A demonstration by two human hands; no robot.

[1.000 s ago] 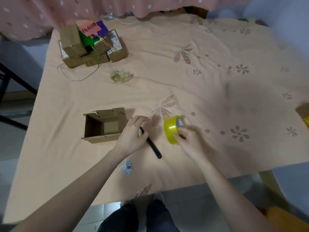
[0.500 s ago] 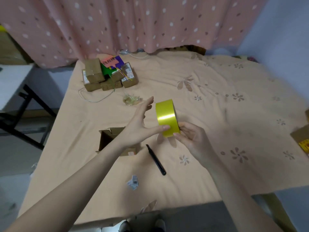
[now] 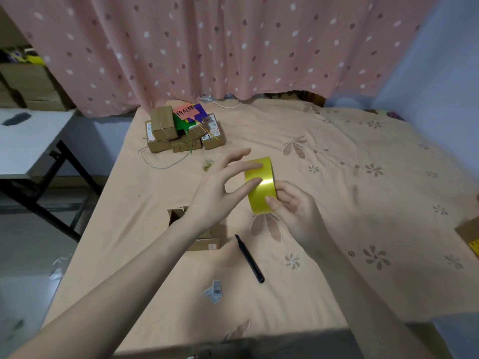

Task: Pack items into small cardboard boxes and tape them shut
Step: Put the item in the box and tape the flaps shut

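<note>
Two hands at work, both mine, entered here from the bottom of the frame upward.

Item, lower centre: scrap of barcode label (image 3: 214, 294), crumpled; print too small to read. Just above it, a black pen-like tool (image 3: 248, 257), lying loose within reach, probably a cutter for the tape, though I cannot confirm a blade.

Item, centre left: small cardboard box (image 3: 204, 237), open, lying on the bed (image 3: 363, 177) and partly hidden behind my left forearm. A small sticker shows on its near face; illegible. Contents cannot be seen.

Item, centre: roll of yellow tape (image 3: 260, 189), raised clear of the bed. My right hand (image 3: 295, 211) is curled round its lower right side, steadying it on edge so the band faces me. My left hand (image 3: 223, 187) has fingers straight and spread, fingertips laid on the band; I judge it is feeling for the loose end before sealing the box.

Item, just beyond the left hand: small clear crumpled wrapper (image 3: 208, 164).

Item, upper centre left: stack of sealed boxes (image 3: 181, 133), apparently finished work set aside. One front reads roughly "12-3187" in handwriting. A pink card (image 3: 184, 111) on top carries three Chinese characters, seemingly 待处理.

Item, far: spotted pink curtain (image 3: 233, 47).
</note>
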